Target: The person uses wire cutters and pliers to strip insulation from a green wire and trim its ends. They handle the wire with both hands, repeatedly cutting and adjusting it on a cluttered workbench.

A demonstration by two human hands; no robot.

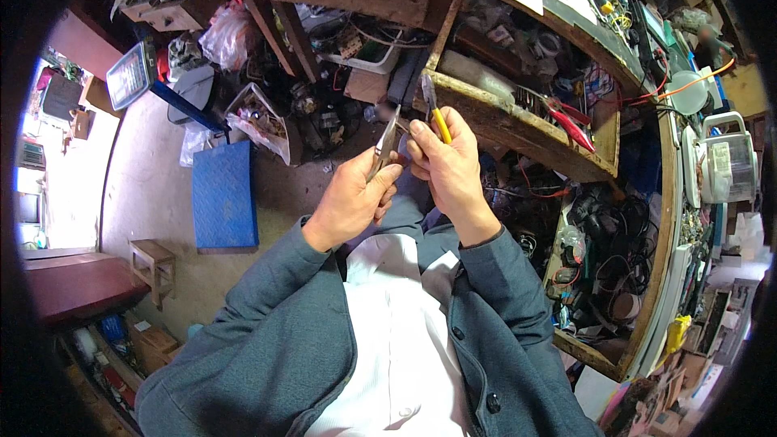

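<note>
My left hand (350,198) is closed around a grey metal tool (385,144) with a narrow pointed end, tip upward; its exact kind I cannot make out. Just to the right, my right hand (450,163) grips a pair of pliers (438,117) with a yellow handle, its metal jaws pointing up and away from me. The two hands are close together in front of my chest, thumbs toward each other. Whether a small piece sits between the two tools is too small to tell.
An open wooden drawer (518,123) holding tools, one with a red handle (571,126), juts out beyond my right hand. Tangled cables (623,235) fill the shelf at right. A blue board (224,196) and a small wooden stool (154,265) stand on the left floor.
</note>
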